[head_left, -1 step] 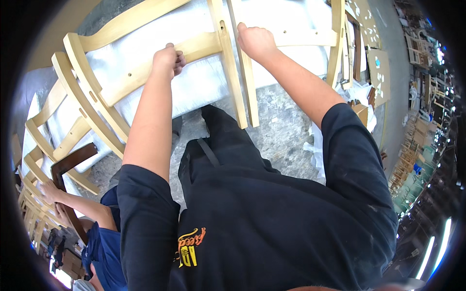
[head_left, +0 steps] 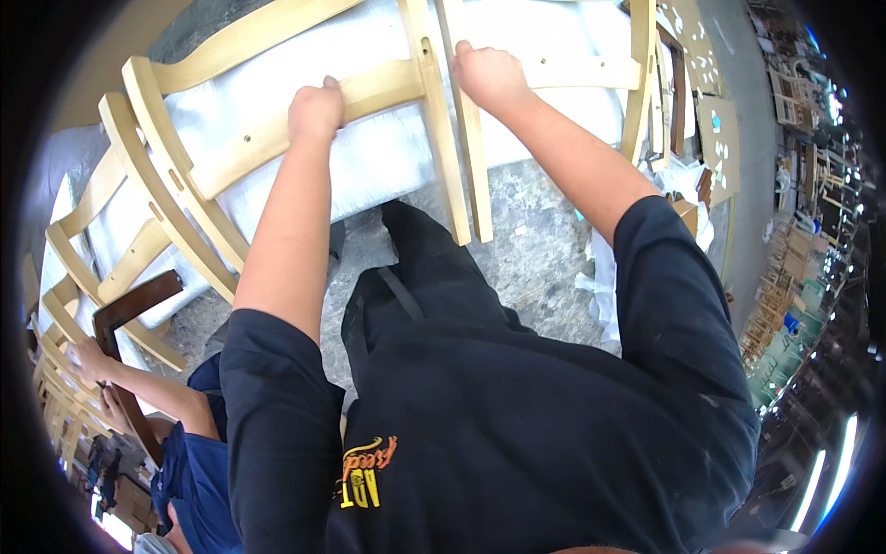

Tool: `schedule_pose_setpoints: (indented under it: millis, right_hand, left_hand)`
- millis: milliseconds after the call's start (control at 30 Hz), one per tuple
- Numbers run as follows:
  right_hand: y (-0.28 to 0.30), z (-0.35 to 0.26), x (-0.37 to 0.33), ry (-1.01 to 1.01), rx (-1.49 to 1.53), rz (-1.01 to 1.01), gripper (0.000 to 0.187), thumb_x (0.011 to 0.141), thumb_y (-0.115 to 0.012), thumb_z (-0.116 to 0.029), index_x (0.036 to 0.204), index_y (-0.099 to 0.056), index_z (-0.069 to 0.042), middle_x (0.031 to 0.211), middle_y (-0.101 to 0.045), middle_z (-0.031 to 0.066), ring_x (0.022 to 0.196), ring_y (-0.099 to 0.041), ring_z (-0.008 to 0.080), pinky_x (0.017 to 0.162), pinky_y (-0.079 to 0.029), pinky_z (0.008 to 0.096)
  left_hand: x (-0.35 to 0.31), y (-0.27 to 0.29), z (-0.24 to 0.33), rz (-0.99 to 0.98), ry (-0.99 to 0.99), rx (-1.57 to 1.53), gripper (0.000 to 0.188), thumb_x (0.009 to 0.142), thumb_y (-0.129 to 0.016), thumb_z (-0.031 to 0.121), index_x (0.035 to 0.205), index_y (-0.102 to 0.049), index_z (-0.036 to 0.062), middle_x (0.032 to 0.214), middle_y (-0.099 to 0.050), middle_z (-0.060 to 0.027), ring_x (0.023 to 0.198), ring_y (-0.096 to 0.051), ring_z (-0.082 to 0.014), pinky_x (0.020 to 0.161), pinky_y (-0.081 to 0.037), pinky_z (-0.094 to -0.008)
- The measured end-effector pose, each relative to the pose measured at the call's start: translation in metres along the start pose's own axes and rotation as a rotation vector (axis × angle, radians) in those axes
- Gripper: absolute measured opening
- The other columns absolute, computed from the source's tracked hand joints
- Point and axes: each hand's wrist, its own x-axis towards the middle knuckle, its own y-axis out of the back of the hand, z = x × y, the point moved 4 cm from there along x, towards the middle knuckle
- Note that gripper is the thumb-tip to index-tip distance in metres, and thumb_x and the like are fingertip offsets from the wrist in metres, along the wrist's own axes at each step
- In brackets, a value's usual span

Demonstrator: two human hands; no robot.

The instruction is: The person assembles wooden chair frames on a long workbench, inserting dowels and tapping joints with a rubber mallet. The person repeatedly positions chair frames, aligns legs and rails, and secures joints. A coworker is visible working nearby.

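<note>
A pale wooden chair-back frame (head_left: 221, 172), with curved rails between two posts, lies on a white-covered work surface (head_left: 369, 152). My left hand (head_left: 316, 113) is closed over its lower curved rail. Its fingers are turned away, so anything inside the fist is hidden. My right hand (head_left: 491, 78) is closed at the near post of a second pale chair-back frame (head_left: 477, 175), thumb pointing up along the wood. The two frames' posts stand side by side with a narrow gap. Small dark holes show in the rails and a slot in one post.
More pale frames (head_left: 138, 185) line up at the left. There a co-worker (head_left: 189, 462) in blue handles a dark brown wooden frame (head_left: 115, 323). Crumpled white wrapping (head_left: 600, 286) and cardboard (head_left: 724, 138) lie at the right. Stacked furniture (head_left: 771, 319) stands beyond a grey floor (head_left: 761, 138).
My left hand has turned, so its curled fingers, seen before, are now hidden. My right hand has shifted very slightly. The chair-back frames lie almost as before.
</note>
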Motion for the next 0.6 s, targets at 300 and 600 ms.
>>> schedule_pose_setpoints:
  millis: [300, 600]
  right_hand:
    - [0.006, 0.012, 0.017, 0.012, -0.097, 0.033, 0.029, 0.101, -0.053, -0.029, 0.113, -0.055, -0.002, 0.091, -0.071, 0.0228, 0.091, -0.07, 0.041, 0.078, -0.056, 0.0508]
    - [0.008, -0.009, 0.012, -0.043, 0.059, 0.036, 0.031, 0.098, -0.058, -0.026, 0.117, -0.055, -0.002, 0.094, -0.071, 0.025, 0.094, -0.069, 0.0406, 0.085, -0.055, 0.0507]
  left_hand:
    - [-0.014, 0.018, 0.034, 0.295, -0.526, 0.634, 0.023, 0.096, -0.052, 0.014, 0.105, -0.068, 0.0003, 0.111, -0.07, -0.0243, 0.105, -0.07, -0.036, 0.087, -0.057, -0.0451]
    - [-0.057, -0.049, -0.026, -0.069, -0.203, -1.202, 0.047, 0.104, -0.049, 0.032, 0.066, -0.054, 0.0046, 0.05, -0.049, -0.0075, 0.041, -0.043, -0.0174, 0.041, -0.032, -0.0329]
